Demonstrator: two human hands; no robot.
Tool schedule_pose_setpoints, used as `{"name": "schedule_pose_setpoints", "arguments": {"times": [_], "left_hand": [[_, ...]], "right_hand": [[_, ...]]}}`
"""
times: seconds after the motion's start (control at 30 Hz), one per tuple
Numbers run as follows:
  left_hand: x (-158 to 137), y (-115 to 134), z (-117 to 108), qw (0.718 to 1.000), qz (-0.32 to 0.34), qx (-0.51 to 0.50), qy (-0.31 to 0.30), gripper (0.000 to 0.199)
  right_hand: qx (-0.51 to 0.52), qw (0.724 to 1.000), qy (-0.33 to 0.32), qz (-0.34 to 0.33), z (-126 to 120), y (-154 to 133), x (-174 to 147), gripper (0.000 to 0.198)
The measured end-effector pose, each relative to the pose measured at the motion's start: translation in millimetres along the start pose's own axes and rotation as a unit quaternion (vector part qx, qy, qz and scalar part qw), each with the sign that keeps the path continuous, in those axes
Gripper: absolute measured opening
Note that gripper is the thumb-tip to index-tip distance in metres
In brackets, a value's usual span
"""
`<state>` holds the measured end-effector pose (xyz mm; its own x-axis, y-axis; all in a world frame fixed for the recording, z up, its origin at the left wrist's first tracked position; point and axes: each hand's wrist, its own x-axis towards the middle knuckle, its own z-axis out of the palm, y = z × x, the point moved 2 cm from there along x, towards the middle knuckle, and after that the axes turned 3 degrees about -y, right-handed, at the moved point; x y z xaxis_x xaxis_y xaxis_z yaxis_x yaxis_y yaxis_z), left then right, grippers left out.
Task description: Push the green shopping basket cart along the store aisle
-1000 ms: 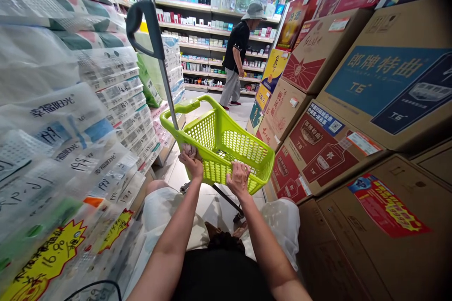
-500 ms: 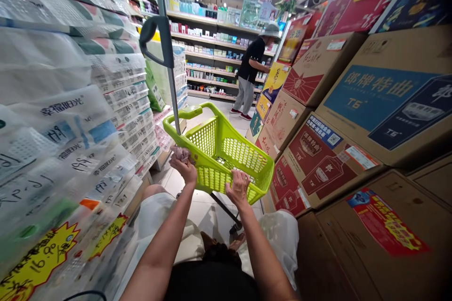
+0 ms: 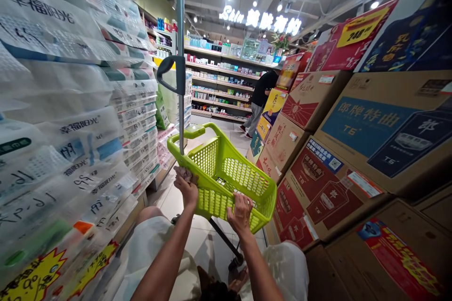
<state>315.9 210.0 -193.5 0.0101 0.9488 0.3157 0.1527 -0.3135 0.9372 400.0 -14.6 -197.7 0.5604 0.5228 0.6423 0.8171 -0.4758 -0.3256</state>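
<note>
A lime-green plastic shopping trolley [image 3: 226, 209] with perforated basket walls stands tilted in front of me, between my knees. My left hand [image 3: 187, 188] is closed on a crumpled pinkish-grey cloth [image 3: 184, 173], held against the basket's outer left side below its handle end. My right hand [image 3: 240, 211] grips the near rim of the basket, fingers curled over the top edge. A grey metal pole [image 3: 181, 117] with a dark grey looped handle [image 3: 173, 74] rises at the trolley's left end. Through the holes, the basket's inside shows no goods.
Stacked plastic-wrapped paper packs [image 3: 81, 127] with price signs line the left. Cardboard cartons [image 3: 370, 124] are piled high on the right. Further along the aisle, a person in a dark top [image 3: 263, 91] bends by the cartons, near shelves of small goods [image 3: 219, 80].
My view has tilted up, so the trolley and hands sit lower in the picture. The person ahead has bent down towards the cartons. Both hands stay at the basket.
</note>
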Motion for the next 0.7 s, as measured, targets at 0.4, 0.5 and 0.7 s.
{"name": "schedule_pose_setpoints", "arguments": {"times": [0.4, 0.5, 0.7], "left_hand": [[-10.5, -1.1, -6.8, 0.996, -0.075, -0.01, -0.05, 0.074], [-0.2, 14.4, -3.8, 0.999, -0.015, -0.031, -0.035, 0.071], [-23.0, -1.5, -0.8, 0.997, -0.035, -0.007, -0.071, 0.077]], "right_hand": [[-0.006, 1.0, -0.012, -0.004, 5.2, 11.6, -1.1, 0.044], [-0.001, 1.0, -0.017, -0.003, 3.7, 12.7, 0.1, 0.042], [0.009, 0.999, -0.03, 0.014, -3.0, 8.8, -1.3, 0.041]]}}
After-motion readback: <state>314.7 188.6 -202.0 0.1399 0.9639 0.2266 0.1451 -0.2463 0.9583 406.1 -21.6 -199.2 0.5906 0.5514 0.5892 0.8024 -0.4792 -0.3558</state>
